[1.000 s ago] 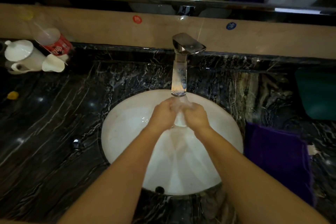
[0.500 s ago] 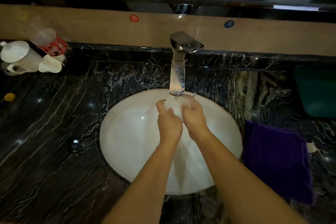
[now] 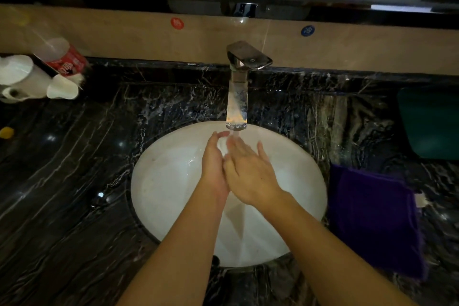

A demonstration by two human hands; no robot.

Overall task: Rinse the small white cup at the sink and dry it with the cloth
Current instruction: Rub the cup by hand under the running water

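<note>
Step in hand: rinse. Both hands over the sink, right under the tap, water running.

Cup: small white shape between the two hands, just below the spout. Mostly hidden, so its orientation can't be read.

Left hand: edge-on to the camera, fingers reaching up along the cup's left side, tips bent slightly over it. Looks like it cradles the cup; how firm the hold is can't be told.

Right hand: back up, fingers straight and a bit spread, lying flat against the cup and the left hand. Reads as rubbing or pressing, not gripping.

Cloth: purple, flat on the table just right of the sink, untouched. Drying not yet started.

Next move, as judged: get a definite hold on the cup with one hand, tip the water out, shut off the tap, then reach right for the cloth. Wet glazed cup will likely be slippery, so secure it before the other hand lets go.

Elsewhere: white cups and a bottle at far left of the table.
</note>
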